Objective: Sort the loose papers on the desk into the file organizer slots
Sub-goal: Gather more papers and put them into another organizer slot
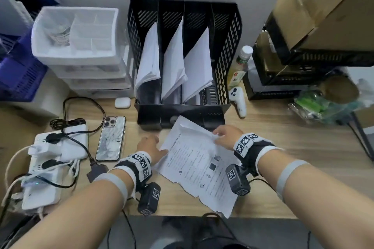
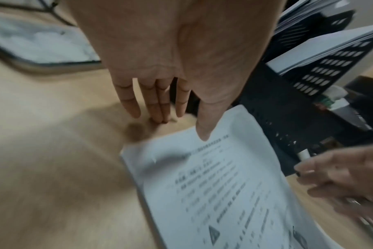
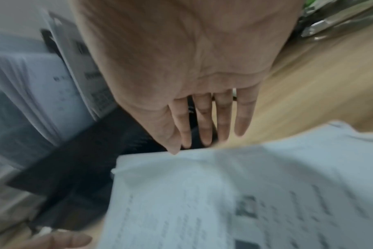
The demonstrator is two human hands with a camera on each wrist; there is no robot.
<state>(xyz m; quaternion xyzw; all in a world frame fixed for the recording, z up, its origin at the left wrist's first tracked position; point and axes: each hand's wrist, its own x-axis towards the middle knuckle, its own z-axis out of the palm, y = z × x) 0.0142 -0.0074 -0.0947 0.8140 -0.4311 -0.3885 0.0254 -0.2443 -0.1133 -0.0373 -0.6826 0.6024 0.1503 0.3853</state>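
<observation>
- Three filled slots of the black file organizer [image 1: 182, 56] are shown only by the head view.
- On the desk [image 1: 283, 147], a printed paper stack [image 1: 200, 168] is flanked by the left hand [image 1: 150, 145] and right hand [image 1: 226, 135], fingers straight, edges touched.

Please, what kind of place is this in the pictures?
Most likely an office desk or a home workspace: a black file organizer with papers stands against the wall on a wooden desk, beside white desktop drawers and a power strip with chargers.
</observation>
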